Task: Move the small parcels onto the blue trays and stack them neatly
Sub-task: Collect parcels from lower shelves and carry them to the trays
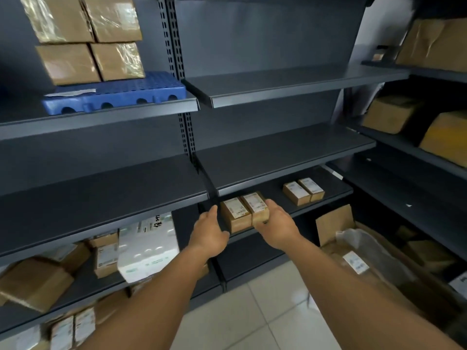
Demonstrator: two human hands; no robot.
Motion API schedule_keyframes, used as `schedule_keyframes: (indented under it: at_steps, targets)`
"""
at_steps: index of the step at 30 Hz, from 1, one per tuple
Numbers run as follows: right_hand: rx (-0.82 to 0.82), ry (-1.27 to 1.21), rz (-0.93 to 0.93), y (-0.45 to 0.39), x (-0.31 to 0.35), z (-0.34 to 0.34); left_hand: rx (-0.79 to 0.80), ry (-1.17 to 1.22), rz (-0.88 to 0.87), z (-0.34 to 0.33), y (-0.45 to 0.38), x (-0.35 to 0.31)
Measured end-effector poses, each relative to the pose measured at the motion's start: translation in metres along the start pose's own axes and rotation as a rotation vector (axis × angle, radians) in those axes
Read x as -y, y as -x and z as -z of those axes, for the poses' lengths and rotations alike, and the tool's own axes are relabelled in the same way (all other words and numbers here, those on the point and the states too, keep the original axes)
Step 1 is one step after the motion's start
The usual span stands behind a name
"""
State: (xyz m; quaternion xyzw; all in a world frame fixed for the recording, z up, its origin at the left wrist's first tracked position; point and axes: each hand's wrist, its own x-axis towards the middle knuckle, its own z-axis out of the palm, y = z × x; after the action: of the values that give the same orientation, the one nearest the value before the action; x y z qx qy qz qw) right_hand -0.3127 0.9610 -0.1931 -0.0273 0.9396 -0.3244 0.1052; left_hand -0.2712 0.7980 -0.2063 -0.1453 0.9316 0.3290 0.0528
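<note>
Curled over the right end of a pair of small parcels (pixel 244 210), the right hand (pixel 276 227) grips the right-hand box of the two, fingers wrapped over its top edge and front corner. Both boxes are brown cardboard with white labels on top, side by side and touching, at the front lip of a low dark shelf (pixel 298 210) in the middle bay. On the other side the left hand (pixel 209 233) comes up just beside the pair with its fingers straight and the thumb spread, holding nothing; whether its fingertips touch the left box I cannot tell. Further back and to the right on the same shelf a second pair of small parcels (pixel 303 191) stands, well apart from the hands. High up in the left bay a blue tray (pixel 115 96) rests on its shelf, bearing four larger brown boxes (pixel 88 37) wrapped in clear tape, stacked two over two. Below that, on the lower left shelves, lie a white foam box (pixel 147 248) and a jumble of other cartons. An open cardboard carton (pixel 336 226) with plastic wrap stands on the pale tiled floor (pixel 252 319) to the right.
</note>
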Motion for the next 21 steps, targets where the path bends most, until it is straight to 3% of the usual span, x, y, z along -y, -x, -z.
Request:
schedule_keyframes:
  at_steps: [10, 21]
  targets:
    - [0.064, 0.104, -0.113, -0.117, -0.045, -0.011, 0.145, 0.019, 0.063, -0.058, -0.127, 0.003]
    - [0.163, 0.043, -0.169, -0.238, -0.089, -0.056, 0.220, 0.021, 0.233, -0.114, -0.227, 0.040]
